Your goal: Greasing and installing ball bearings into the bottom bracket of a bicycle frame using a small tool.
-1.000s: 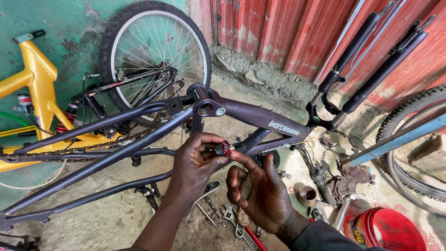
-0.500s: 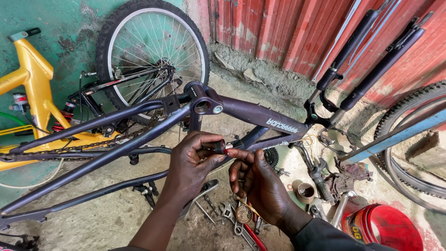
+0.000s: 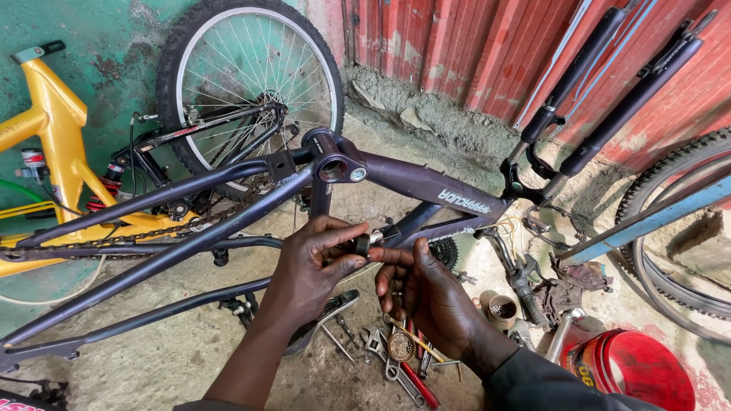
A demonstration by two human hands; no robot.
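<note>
A dark purple bicycle frame lies upside down across the view, its bottom bracket shell on top. Below the shell, my left hand pinches a small dark round part between thumb and fingers. My right hand meets it from the right, with its fingertips on the same part. A black suspension fork rises from the frame's head tube at the right.
A yellow bicycle frame and a spoked wheel lean on the green wall at left. Spanners, a small cup and loose parts lie on the concrete floor. A red tin stands at lower right, another tyre beside it.
Both hands stay on the small part under the frame. My right hand's fingers have shifted slightly around it, and the view has drifted a little.
</note>
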